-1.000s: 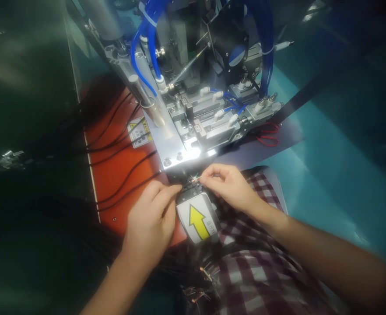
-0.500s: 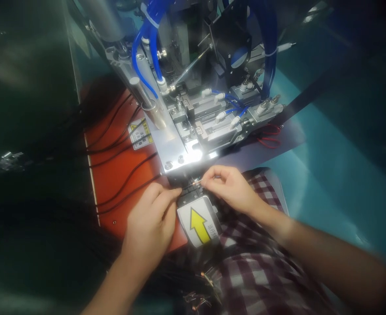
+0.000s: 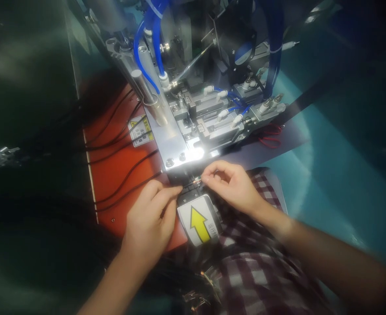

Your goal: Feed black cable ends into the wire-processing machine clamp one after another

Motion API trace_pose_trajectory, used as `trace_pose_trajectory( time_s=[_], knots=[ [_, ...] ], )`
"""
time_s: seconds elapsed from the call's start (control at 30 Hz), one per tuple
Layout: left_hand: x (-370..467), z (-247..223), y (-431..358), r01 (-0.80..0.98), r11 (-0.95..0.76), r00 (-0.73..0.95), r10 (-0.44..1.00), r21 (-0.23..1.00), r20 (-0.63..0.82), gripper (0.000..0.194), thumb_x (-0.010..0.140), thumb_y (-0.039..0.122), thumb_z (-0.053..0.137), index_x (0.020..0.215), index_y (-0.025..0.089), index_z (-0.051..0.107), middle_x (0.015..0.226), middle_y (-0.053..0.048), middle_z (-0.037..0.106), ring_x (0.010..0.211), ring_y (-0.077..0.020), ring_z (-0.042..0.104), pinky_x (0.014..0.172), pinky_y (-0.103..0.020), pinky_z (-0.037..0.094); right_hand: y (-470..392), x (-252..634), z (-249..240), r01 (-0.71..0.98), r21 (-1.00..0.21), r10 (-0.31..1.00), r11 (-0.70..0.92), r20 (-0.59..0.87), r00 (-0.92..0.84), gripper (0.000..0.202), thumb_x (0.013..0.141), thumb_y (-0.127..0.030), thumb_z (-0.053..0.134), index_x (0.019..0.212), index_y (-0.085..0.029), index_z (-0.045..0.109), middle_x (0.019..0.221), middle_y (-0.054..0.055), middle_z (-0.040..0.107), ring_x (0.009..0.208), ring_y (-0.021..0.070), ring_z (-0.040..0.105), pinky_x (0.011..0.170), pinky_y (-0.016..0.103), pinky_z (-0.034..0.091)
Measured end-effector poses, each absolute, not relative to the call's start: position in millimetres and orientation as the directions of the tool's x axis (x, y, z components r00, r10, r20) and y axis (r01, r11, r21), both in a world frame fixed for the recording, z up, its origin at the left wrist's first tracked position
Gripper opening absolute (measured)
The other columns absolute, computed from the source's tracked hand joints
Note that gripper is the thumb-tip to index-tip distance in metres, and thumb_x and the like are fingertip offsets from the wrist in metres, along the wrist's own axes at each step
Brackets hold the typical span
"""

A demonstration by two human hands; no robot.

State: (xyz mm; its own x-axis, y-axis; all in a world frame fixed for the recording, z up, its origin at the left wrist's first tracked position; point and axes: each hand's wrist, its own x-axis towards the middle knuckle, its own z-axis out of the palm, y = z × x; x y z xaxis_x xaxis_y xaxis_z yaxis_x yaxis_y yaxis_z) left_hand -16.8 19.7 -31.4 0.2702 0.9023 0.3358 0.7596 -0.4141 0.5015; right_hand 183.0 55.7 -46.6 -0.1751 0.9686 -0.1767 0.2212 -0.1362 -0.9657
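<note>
My left hand [image 3: 152,218] is closed in a pinch beside the left edge of the small slot at the machine's front. What its fingertips hold is too small to make out; a thin dark strand seems to run from them toward the slot. At the slot's right side my right hand [image 3: 232,186] pinches with thumb and forefinger, its other fingers curled. A tiny copper-and-silver piece [image 3: 197,180] sits in the slot by these fingertips. Just below lies a white plate [image 3: 183,214] with a yellow arrow [image 3: 198,223] pointing toward the machine.
Beyond my hands stands the machine's metal plate [image 3: 166,140], with blue air hoses [image 3: 271,65] and cylinders. Black cables [image 3: 124,188] cross the orange base [image 3: 114,179] at left. Small metal-tipped pieces [image 3: 196,299] lie near my lap, which has checked cloth [image 3: 252,280].
My right hand has shifted slightly up, its fingertips still close to the small piece. My left hand stays nearly in place. The view has moved a little.
</note>
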Motion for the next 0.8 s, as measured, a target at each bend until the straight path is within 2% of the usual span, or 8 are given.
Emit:
trace_pose_trajectory(
  time_s=[0.1, 0.23, 0.33, 0.63, 0.8],
  knots=[
    [-17.7, -32.2, 19.6, 0.759, -0.413, 0.266, 0.902, 0.504, 0.339, 0.020, 0.084, 0.002, 0.057, 0.097, 0.015, 0.066, 0.081, 0.001, 0.054, 0.073, -0.0077, 0.054, 0.068, -0.019, 0.045, 55.8, 181.7, -46.4, 0.231, -0.964, 0.971, -0.128, -0.169, -0.167, 0.008, 0.079, -0.022, 0.061, 0.076, -0.016, 0.064, 0.080, 0.005, 0.065, 0.073, 0.0170, 0.061, 0.068, 0.031, 0.049],
    [-17.9, -31.9, 19.3, 0.760, -0.404, 0.256, 0.906, 0.510, 0.335, 0.020, 0.085, 0.003, 0.056, 0.097, 0.016, 0.066, 0.081, 0.001, 0.054, 0.073, -0.0084, 0.055, 0.068, -0.019, 0.045, 56.0, 178.8, -45.0, 0.199, -0.951, 0.948, -0.235, -0.270, -0.168, 0.010, 0.080, -0.024, 0.060, 0.076, -0.015, 0.063, 0.079, 0.005, 0.065, 0.071, 0.0169, 0.060, 0.067, 0.031, 0.049],
    [-16.7, -31.4, 19.7, 0.760, -0.407, 0.257, 0.904, 0.507, 0.341, 0.020, 0.085, 0.004, 0.055, 0.096, 0.017, 0.066, 0.081, 0.001, 0.055, 0.073, -0.0089, 0.055, 0.067, -0.020, 0.046, 56.6, 177.4, -44.1, 0.200, -0.947, 0.944, -0.250, -0.285, -0.168, 0.009, 0.079, -0.024, 0.060, 0.075, -0.016, 0.062, 0.080, 0.005, 0.065, 0.072, 0.0170, 0.060, 0.068, 0.031, 0.049],
    [-15.9, -30.2, 18.6, 0.769, -0.417, 0.284, 0.902, 0.485, 0.325, 0.021, 0.086, 0.004, 0.054, 0.099, 0.016, 0.065, 0.082, 0.000, 0.054, 0.075, -0.0090, 0.056, 0.069, -0.020, 0.046, 58.3, 177.6, -37.9, 0.351, -0.923, 0.954, -0.160, -0.236, -0.186, 0.008, 0.079, -0.019, 0.056, 0.073, -0.017, 0.060, 0.073, 0.002, 0.064, 0.066, 0.0140, 0.057, 0.061, 0.026, 0.045],
    [-16.2, -29.6, 17.2, 0.800, -0.451, 0.333, 0.882, 0.396, 0.333, 0.019, 0.088, 0.007, 0.053, 0.101, 0.015, 0.065, 0.080, 0.000, 0.054, 0.071, -0.0085, 0.056, 0.064, -0.019, 0.045, 58.8, 175.0, -27.8, 0.497, -0.864, 0.967, -0.081, -0.189, -0.172, 0.011, 0.080, -0.017, 0.053, 0.071, -0.017, 0.060, 0.066, 0.001, 0.061, 0.060, 0.0130, 0.052, 0.055, 0.026, 0.040]
  ],
)
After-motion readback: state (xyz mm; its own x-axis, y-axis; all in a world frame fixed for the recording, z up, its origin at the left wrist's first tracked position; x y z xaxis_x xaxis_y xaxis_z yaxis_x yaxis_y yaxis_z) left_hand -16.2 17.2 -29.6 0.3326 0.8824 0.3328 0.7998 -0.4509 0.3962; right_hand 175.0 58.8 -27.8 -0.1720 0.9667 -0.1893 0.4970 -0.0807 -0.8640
